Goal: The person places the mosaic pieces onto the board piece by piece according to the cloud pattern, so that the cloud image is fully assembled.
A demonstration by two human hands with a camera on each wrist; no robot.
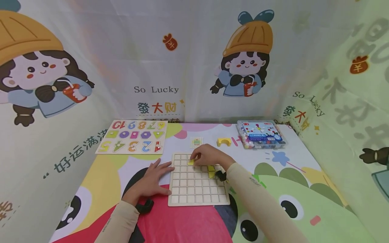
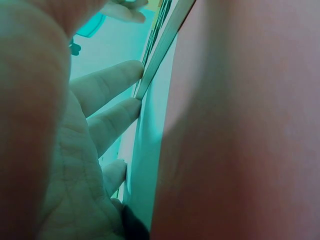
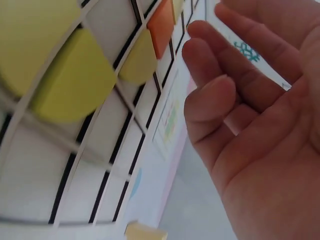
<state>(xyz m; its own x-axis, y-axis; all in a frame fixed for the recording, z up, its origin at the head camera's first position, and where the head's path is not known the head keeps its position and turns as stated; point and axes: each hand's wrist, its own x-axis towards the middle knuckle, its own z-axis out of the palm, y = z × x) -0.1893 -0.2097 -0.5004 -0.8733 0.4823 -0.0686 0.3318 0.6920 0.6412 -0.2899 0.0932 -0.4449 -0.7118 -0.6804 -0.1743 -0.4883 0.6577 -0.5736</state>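
A pale wooden grid board (image 1: 194, 189) lies flat on the table. My left hand (image 1: 156, 177) rests flat beside it, and its straight fingers (image 2: 107, 85) touch the board's left edge (image 2: 161, 47). My right hand (image 1: 204, 156) hovers over the board's far rows, with its fingertips at a small yellow piece (image 1: 190, 162) in a cell. In the right wrist view that hand (image 3: 235, 100) has loosely curled fingers and an empty palm. Two more yellow pieces (image 1: 211, 171) sit in cells under the right wrist, and they show as rounded yellow shapes (image 3: 75, 75).
Beyond the board lie a small pattern card (image 1: 196, 142) and a yellow arch block (image 1: 223, 141). A number puzzle board (image 1: 133, 136) sits at the far left, a clear box of beads (image 1: 261, 134) at the far right. Printed cloth walls enclose the table.
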